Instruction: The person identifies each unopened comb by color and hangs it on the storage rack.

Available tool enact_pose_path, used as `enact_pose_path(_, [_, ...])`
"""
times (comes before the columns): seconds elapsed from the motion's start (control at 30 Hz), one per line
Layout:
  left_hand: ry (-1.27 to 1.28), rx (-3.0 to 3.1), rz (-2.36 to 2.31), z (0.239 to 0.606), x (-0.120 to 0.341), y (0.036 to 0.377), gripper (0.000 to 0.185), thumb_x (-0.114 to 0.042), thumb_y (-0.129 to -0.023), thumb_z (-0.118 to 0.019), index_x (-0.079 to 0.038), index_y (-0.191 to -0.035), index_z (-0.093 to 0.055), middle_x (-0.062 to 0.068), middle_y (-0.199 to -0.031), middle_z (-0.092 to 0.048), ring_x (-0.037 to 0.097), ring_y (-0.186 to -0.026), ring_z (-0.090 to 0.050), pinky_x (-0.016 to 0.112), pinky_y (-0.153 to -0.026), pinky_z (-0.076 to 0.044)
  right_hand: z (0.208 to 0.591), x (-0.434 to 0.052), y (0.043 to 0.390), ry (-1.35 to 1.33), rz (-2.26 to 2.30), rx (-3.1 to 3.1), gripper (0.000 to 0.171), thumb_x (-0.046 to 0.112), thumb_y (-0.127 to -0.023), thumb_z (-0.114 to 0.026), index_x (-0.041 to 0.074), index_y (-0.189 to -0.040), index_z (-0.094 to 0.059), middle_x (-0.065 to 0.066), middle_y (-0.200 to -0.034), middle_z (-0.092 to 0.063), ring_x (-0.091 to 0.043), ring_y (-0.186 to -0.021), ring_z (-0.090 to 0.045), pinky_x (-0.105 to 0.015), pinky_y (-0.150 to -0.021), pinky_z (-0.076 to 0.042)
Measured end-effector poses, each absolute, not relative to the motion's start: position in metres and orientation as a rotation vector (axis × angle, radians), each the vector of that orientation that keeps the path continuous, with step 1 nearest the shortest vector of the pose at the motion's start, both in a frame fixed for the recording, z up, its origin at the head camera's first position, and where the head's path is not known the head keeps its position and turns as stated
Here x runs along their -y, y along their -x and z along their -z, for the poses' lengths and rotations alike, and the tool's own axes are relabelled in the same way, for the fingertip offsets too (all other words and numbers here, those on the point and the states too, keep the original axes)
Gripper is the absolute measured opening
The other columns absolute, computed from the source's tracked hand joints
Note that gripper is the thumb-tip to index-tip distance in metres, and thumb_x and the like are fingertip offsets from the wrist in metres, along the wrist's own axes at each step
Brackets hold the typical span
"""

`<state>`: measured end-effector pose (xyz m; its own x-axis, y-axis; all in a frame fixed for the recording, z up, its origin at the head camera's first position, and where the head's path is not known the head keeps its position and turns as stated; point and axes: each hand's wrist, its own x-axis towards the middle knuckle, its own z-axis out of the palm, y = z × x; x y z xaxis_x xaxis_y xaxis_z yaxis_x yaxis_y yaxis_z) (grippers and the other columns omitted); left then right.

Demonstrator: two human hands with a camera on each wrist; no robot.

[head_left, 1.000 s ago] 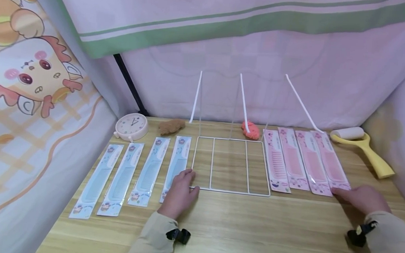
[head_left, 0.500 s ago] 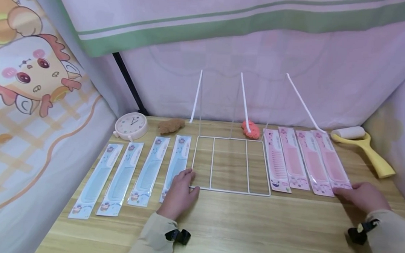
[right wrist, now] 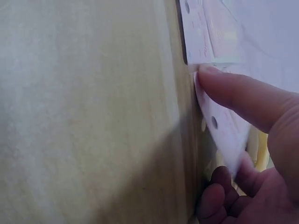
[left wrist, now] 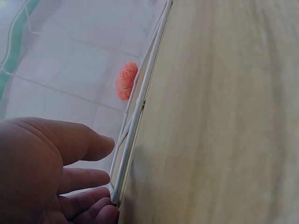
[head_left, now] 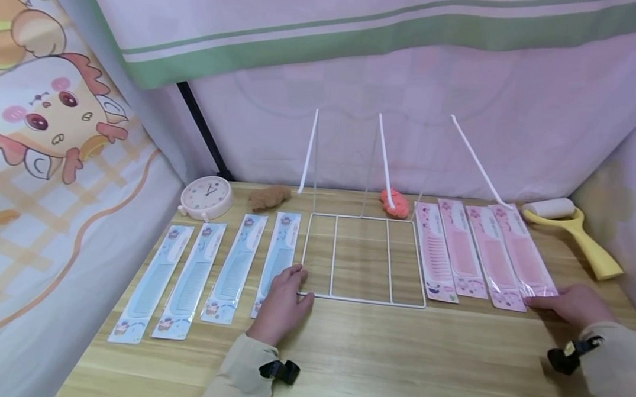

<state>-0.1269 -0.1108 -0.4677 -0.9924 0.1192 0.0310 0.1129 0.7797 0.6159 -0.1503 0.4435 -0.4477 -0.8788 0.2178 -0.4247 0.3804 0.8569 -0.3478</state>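
My right hand [head_left: 577, 306] pinches the lower end of the rightmost pink packaged comb [head_left: 523, 249]. In the right wrist view the thumb [right wrist: 233, 91] lies on the card and its corner is lifted off the table. Other pink packaged combs lie side by side to its left. At the front left corner of a white wire rack [head_left: 332, 258], my left hand [head_left: 282, 303] rests with loose fingers. The left wrist view shows its fingertips at the rack's corner, with nothing gripped. Beside that hand lies a blue packaged comb [head_left: 281, 250], its lower part partly covered by the hand.
Several blue packaged combs [head_left: 188, 287] lie in a row at left. Behind them are a pink clock [head_left: 207, 197] and a brown fuzzy item [head_left: 270, 197]. A coral fluffy item [head_left: 395, 204] sits behind the rack. A yellow-handled roller [head_left: 588, 243] lies at the right.
My right hand has shifted slightly right, and the lower end of the rightmost pink packaged comb has moved right with it. The left hand has stayed at the rack's corner.
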Motion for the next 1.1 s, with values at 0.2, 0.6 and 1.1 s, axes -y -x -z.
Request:
enact_pose_path(0.2, [-0.202, -2.949, -1.018, 0.470, 0.111, 0.127, 0.050, -0.021, -0.093, -0.069, 0.003, -0.135, -0.058, 0.019, -0.150, -0.045, 0.039, -0.139, -0.041, 0.051, -0.115, -0.035, 0.449, -0.443, 0.141, -0.464, 0.775, -2.765, 0.068, 0.048, -0.080, -0.081, -0.015, -0.099, -0.067, -0.021, -0.085, -0.067, -0.027, -0.077, -0.056, -0.033, -0.064, -0.042])
enact_pose_path(0.6, [-0.175, -2.928, -1.027, 0.468, 0.110, 0.127, 0.050, -0.021, -0.093, -0.069, 0.002, -0.136, -0.057, 0.018, -0.151, -0.045, 0.039, -0.139, -0.040, 0.052, -0.115, -0.035, 0.459, -0.438, 0.126, -0.724, 0.971, -2.780, 0.078, 0.045, -0.090, -0.071, -0.018, -0.131, -0.048, -0.034, -0.107, -0.061, -0.037, -0.089, -0.056, -0.035, -0.065, -0.041])
enact_pose_path(1.1, [-0.203, -2.949, -1.020, 0.467, 0.111, 0.126, 0.049, -0.021, -0.093, -0.069, 0.002, -0.135, -0.057, 0.019, -0.150, -0.045, 0.039, -0.138, -0.041, 0.051, -0.115, -0.036, 0.451, -0.419, 0.110, -1.050, 1.542, -2.839, 0.019, 0.033, -0.096, -0.065, 0.014, -0.095, -0.060, 0.031, -0.066, -0.053, -0.001, -0.051, -0.060, -0.020, -0.045, -0.050])
